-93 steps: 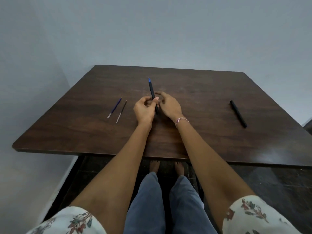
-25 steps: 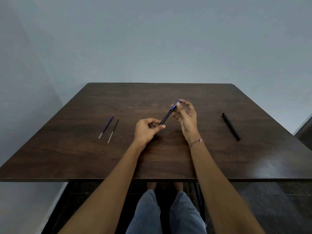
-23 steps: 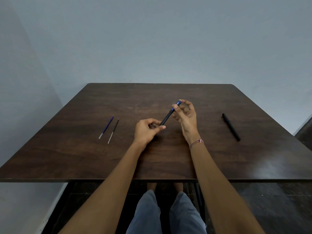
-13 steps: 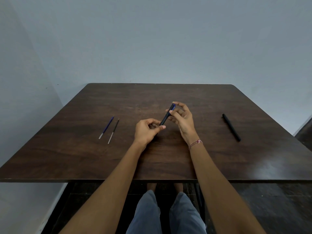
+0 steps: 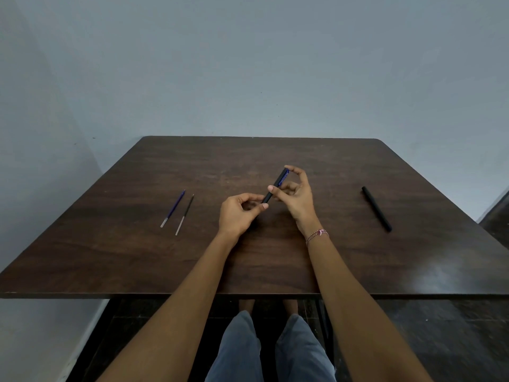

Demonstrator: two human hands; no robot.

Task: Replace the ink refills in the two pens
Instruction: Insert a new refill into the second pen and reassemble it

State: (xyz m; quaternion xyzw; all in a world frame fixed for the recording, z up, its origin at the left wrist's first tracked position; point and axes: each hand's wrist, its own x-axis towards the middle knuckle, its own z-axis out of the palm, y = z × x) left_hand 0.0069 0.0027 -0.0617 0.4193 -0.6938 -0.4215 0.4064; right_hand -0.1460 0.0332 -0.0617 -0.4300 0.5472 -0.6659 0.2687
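L grip [image 5: 237, 213] pinches the low end of the pen [image 5: 276, 184] btw thumb and forefinger; its other fingers are curled under. R grip [image 5: 299, 198] has the same pen's upper half: thumb tip pressed on the barrel at about mid-length, forefinger arched over to touch the blue top end, remaining fingers loosely bent behind the barrel. Both grips are closed on 1 pen, neither spread wide.

The pen is black w/ a blue part at its upper end. It is held off the surface [image 5: 275, 266] and slanted, low end near-left, top end far-right, roughly over the surface's centre.

2nd pen [image 5: 376, 209], all black, lies flat on the surface well to the right of R grip, apart from everything else. It runs near-to-far w/ the near end angled right.

2 refills lie left of L grip, side by side, nearly parallel, w/ a narrow gap btw them. Blue refill [image 5: 173, 208] is on the outside; black refill [image 5: 185, 214] is just beside it, closer to the grips. Both have pale ends pointing toward the near edge.

Bracelet [image 5: 316, 235] w/ a pink bead sits on the R wrist. Forearms are bare. The surface is dark brown wood-grain w/ rounded far corners, set vs. a plain grey-blue wall [image 5: 248, 64]. Below the near edge are knees in grey-blue trousers [image 5: 270, 351] and bare feet [image 5: 248, 306].
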